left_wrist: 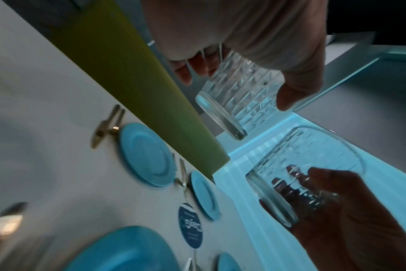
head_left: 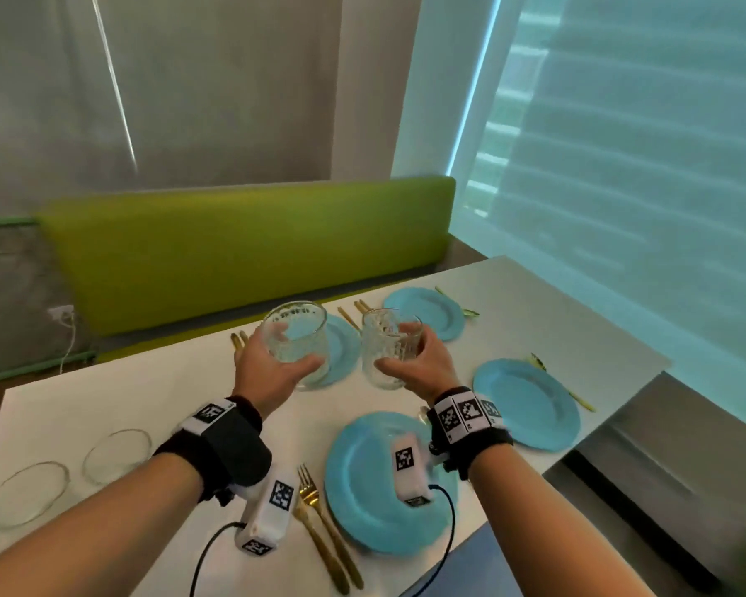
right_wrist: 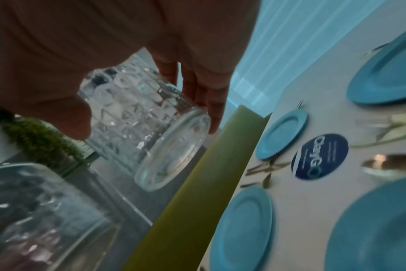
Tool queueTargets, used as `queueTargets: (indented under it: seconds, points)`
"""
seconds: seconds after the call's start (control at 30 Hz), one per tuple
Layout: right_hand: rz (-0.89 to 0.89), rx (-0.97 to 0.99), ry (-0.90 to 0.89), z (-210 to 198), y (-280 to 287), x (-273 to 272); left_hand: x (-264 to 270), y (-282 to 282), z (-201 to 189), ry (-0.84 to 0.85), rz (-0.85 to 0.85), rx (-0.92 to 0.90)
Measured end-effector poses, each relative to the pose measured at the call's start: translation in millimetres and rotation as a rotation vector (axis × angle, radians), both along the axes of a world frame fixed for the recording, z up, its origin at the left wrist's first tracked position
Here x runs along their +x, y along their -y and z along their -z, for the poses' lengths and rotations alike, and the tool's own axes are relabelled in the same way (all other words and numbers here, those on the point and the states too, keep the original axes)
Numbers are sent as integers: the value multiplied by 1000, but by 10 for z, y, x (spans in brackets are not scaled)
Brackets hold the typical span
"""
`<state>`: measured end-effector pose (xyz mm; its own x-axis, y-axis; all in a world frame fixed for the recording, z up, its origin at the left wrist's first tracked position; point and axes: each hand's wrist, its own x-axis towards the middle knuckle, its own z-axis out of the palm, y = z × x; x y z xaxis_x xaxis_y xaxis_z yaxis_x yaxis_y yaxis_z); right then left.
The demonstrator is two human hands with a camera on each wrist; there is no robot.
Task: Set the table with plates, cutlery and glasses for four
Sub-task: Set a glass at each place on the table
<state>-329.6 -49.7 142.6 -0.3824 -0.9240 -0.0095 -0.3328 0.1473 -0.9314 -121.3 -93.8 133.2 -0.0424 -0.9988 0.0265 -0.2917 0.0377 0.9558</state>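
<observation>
Both hands are raised above the white table (head_left: 147, 394), each wrapped around a clear patterned tumbler. The left hand (head_left: 268, 368) grips the left glass (head_left: 296, 342), thumb across its near wall and fingers curled behind; the left wrist view shows the fingertips (left_wrist: 186, 73) pressed on the far side and the thick base free of any surface. The right hand (head_left: 423, 359) holds the right glass (head_left: 388, 346) the same way, thumb in front, fingers round the back, as the right wrist view confirms with its base (right_wrist: 174, 152) in mid-air. The two glasses sit just beside each other without touching, over the middle of the table. Four blue plates lie below: the near plate (head_left: 362, 489) at 6 o'clock of the hands, partly behind the right wrist camera; a second plate (head_left: 530, 402) at 4 o'clock; a third plate (head_left: 427, 312) at 1 o'clock by the far edge; and a fourth plate (head_left: 341, 351) at 12 o'clock, seen partly through the left glass. A gold fork (head_left: 315, 523) and another gold piece lie just left of the near plate. More gold cutlery rests beside the far plates, too blurred to sort. Two clear round discs (head_left: 70, 476) lie at 8 o'clock near the table's left edge. A green bench (head_left: 233, 252) runs behind the table.
</observation>
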Motion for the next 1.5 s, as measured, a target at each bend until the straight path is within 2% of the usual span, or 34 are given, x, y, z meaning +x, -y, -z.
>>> queueTargets:
  seconds: [0.17,0.3,0.47,0.63,0.97,1.17,1.5]
  points:
    - [94,32,38,64,272,-997,-829,416,-81,-72,44,39]
    - [209,105,-47,234,578,-1755,-1427,709,-24,-49,87,66]
    - [289,252,-184,463,922,-2515,-1930,956,45,-39,99,107]
    - [411,390,-225,782,1190,-3114,-2223,1211,255,10,92,160]
    - [526,432,-110,1254,1570,-3531,-2595,1461,424,37,93,182]
    - [553,466,-91,1437,1694,-3677,-2662,1545,566,60,113,202]
    - [572,415,-55,1598,1799,-3708,-2674,1584,718,77,107,221]
